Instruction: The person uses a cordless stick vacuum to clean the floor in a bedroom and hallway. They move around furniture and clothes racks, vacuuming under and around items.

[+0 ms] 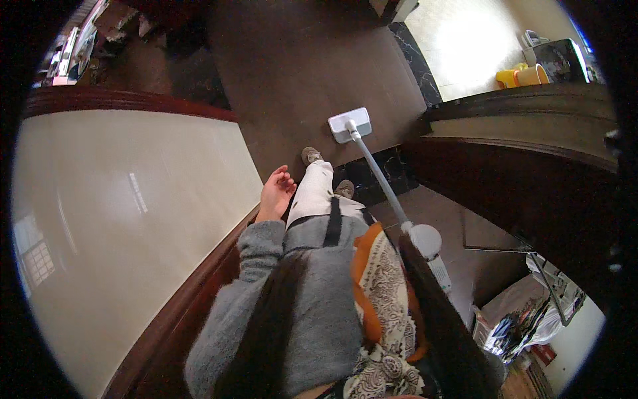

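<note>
Right hand: was hidden; its grip could not be told.
Stick cleaner (391,199): slanted forward on the right.
Left hand (276,194): hung released, loosely curled, beside the pale trousers (312,189).
Cleaner head (350,124): rested on the brown floor (299,73), near its edge along the dark marbled strip (359,175).

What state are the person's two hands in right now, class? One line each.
Left hand: open, loosely curled, nothing visibly held.
Right hand: not in view, so its state cannot be told.
</note>
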